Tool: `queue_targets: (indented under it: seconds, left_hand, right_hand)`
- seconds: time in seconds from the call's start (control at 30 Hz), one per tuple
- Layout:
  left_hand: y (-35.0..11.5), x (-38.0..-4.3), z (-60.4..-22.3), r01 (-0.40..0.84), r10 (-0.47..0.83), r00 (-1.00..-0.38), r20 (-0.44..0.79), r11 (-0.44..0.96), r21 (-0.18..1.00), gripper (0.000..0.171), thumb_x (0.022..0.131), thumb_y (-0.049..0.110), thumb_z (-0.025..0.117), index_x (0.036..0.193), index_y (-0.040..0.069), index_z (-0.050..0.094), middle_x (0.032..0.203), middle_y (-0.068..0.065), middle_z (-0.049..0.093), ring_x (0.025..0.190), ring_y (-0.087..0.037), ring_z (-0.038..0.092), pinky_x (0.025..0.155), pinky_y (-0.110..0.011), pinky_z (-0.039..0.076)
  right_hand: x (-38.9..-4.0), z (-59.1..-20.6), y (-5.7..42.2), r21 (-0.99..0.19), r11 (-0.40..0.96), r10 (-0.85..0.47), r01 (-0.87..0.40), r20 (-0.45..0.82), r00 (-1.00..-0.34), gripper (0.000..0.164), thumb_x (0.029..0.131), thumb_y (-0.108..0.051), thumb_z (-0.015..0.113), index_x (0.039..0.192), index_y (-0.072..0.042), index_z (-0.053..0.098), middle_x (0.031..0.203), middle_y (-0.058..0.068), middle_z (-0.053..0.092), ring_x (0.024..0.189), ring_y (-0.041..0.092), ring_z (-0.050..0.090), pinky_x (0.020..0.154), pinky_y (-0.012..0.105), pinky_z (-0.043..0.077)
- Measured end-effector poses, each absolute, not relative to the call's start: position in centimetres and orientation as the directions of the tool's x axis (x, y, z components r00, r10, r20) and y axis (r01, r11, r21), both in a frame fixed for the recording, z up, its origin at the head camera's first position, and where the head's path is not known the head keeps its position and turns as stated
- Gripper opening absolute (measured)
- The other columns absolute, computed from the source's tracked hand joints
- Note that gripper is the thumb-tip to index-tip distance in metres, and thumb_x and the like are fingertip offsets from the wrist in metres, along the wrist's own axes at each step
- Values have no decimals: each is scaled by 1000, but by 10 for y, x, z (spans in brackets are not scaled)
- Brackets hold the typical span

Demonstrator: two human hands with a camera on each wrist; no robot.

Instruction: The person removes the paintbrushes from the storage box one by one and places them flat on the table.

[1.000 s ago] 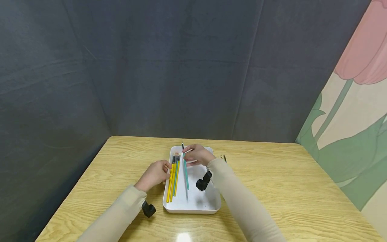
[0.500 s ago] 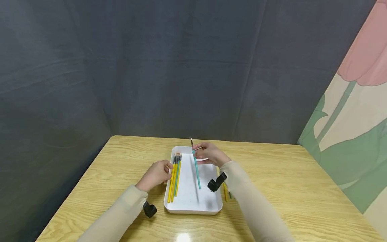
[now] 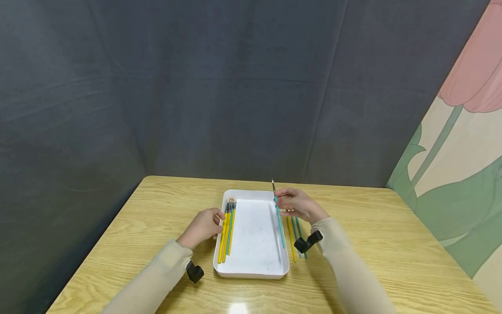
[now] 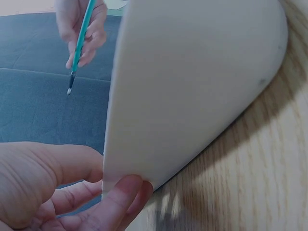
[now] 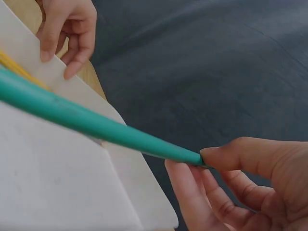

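My right hand [image 3: 299, 204] pinches a teal-handled paintbrush [image 5: 120, 133] between thumb and fingers. The brush is raised over the right side of a white tray [image 3: 255, 235], bristles pointing away from me. With thumb and fingers my left hand [image 3: 201, 226] grips the tray's left wall, and in the left wrist view the thumb and fingertips pinch the wall [image 4: 187, 82]. Along the inner left side of the tray lie several paintbrushes [image 3: 225, 237], yellow ones and a teal one, side by side with their bristles at the far end.
Right of the tray, a yellow paintbrush [image 3: 291, 240] and teal ones [image 3: 300, 229] lie on the wooden table [image 3: 372, 244], partly hidden by the right hand and its wrist camera [image 3: 307, 242]. A dark curtain [image 3: 235, 109] hangs behind the table's far edge.
My right hand has carried the teal paintbrush rightward, from beside the brushes in the tray to its right edge. The brushes right of the tray have come into view. My left hand stays put.
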State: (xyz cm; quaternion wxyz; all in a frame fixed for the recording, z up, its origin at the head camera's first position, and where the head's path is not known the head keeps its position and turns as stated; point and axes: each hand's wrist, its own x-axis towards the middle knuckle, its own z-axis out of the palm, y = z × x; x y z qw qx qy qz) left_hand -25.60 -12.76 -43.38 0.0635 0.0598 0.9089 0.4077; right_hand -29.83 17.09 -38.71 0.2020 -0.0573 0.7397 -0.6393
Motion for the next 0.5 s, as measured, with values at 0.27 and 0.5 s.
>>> queue_targets:
  seconds: [0.27, 0.5]
  left_hand:
    - [-127, -256, -434, 53, 160, -985, -72, 661, 749, 27, 80, 0, 68, 106, 3, 63, 86, -8, 57, 62, -17, 55, 53, -26, 47]
    - [-127, -255, -434, 52, 159, -985, -71, 657, 752, 27, 80, -1, 67, 106, 2, 63, 85, -9, 57, 62, -17, 55, 53, -26, 47]
  right_hand:
    - [-292, -399, 206, -963, 161, -311, 216, -257, -915, 44, 96, -7, 54, 136, 4, 40, 103, 1, 56, 82, 8, 61, 75, 25, 56]
    - [-290, -412, 228, -960, 185, -303, 209, -258, -918, 41, 97, -6, 52, 135, 5, 41, 99, 0, 57, 79, 6, 60, 78, 29, 56]
